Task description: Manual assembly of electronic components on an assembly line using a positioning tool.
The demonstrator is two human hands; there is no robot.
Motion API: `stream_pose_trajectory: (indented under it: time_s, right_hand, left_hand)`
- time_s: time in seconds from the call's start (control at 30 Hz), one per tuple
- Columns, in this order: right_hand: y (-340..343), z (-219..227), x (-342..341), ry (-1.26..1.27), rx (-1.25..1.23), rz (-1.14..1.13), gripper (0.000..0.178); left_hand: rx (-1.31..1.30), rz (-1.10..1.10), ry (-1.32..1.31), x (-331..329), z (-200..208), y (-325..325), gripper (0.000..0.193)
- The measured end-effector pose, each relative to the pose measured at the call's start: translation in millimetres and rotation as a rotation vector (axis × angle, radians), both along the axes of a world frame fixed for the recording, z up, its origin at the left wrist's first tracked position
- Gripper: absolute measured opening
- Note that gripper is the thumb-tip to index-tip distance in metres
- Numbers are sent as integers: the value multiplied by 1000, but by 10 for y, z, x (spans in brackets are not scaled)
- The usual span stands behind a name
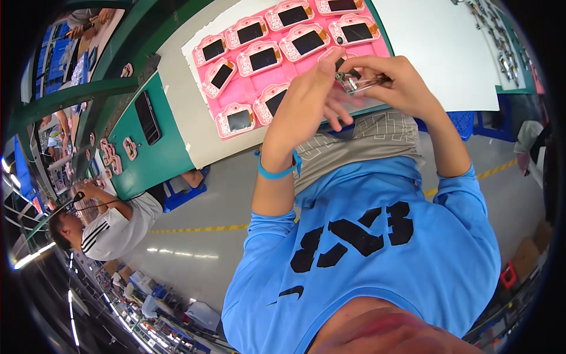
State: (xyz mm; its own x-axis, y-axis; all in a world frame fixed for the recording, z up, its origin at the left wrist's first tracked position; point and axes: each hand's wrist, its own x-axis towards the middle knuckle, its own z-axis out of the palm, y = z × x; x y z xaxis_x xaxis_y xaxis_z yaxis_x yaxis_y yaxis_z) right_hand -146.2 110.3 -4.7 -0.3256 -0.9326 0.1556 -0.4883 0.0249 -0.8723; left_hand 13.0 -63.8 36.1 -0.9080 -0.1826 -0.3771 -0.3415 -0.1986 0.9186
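Note:
My right hand (407,85) pinches a small circuit board (352,84) with thin wires trailing toward its fingers. Beside it, my left hand (306,97), with a blue band on the wrist, has its fingers apart; some are smeared by motion. Whether its fingertips touch the board is hard to make out. Both hands are above the near edge of a pink mat (289,72). Pink handheld-console-shaped housings with dark screens lie on it in rows, among them one housing (259,58) left of my hands. Another housing (355,29) lies just beyond them, and one is partly hidden under them.
A white sheet (436,53) covers the bench at right, with metal parts (501,53) along its far side. At left, a green mat (171,127) holds a black phone (147,118) and several pink frames (110,156). A co-worker (121,227) sits at the left.

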Motion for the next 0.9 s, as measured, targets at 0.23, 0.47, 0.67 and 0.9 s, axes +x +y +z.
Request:
stream_pose_trajectory:
  time_s: [0.23, 0.47, 0.67, 0.9]
  right_hand:
    - [135, 116, -115, -254, -57, -96, 38]
    - [168, 306, -75, 92, 265, -94, 38]
    - [81, 293, 206, 540, 284, -117, 35]
    - [48, 256, 201, 628, 252, -67, 33]
  left_hand:
    - [-981, -37, 172, 107, -60, -32, 56]
    - [-1128, 18, 424, 115, -316, 93, 69]
    - [-994, 64, 308, 186, -438, 214, 72]
    - [-824, 166, 233, 231, -518, 276, 77]
